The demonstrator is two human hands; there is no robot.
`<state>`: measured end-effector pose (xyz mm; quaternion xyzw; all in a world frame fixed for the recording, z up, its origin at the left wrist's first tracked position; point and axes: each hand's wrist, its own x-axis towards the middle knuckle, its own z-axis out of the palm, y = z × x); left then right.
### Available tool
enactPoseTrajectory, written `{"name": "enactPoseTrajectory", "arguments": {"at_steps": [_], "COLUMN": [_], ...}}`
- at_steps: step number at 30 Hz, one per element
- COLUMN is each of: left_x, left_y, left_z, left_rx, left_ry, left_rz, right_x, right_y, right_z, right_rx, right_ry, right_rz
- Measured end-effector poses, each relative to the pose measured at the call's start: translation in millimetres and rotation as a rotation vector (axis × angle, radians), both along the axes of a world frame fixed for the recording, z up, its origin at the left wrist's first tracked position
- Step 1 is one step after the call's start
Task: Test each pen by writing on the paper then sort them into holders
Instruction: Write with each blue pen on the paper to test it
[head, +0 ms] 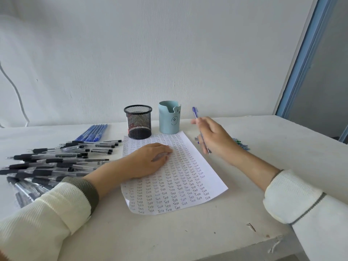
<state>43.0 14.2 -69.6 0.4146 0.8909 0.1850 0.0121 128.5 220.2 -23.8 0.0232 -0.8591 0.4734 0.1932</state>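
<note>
Head view — black pens (47,161) beside paper (188,178), mesh holder (138,122) behind.

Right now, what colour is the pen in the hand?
Blue. The right hand holds the pen; the head view shows it best.

I log: left hand (150,161) flat on the paper (188,187); right hand (214,138) gripping a blue pen (195,113) beside its right edge; black mesh holder (138,121) and pale-blue holder (169,117) behind; black pens (47,162) heaped left.
</note>
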Motion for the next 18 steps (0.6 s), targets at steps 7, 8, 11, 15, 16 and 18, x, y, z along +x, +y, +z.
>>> {"name": "enactPoseTrajectory", "arguments": {"at_steps": [7,8,11,15,16,18], "left_x": [-21.6,-24.8,-30.1,-30.5,-30.2,-29.7], "left_y": [-21.6,-24.3,-28.6,-28.1,-27.9,-27.8], "left_z": [8.2,8.1,8.6,7.2,6.7,6.3], "left_rx": [-0.008,-0.007,0.001,0.006,0.007,0.007], "left_ry": [0.080,0.076,0.060,0.084,0.096,0.110], "left_rz": [0.242,0.271,0.329,0.343,0.343,0.341], "right_x": [-43.7,-45.1,-45.0,-46.2,-46.4,-46.3], "right_y": [-6.8,-9.3,-14.9,-11.6,-10.1,-9.3], "right_z": [-7.6,-14.7,-33.3,-39.4,-39.7,-41.1], "right_rx": [0.350,0.390,0.460,0.457,0.445,0.447], "right_ry": [0.021,0.016,-0.009,0.001,0.005,-0.006], "right_rz": [0.139,0.158,0.211,0.242,0.249,0.261]}}
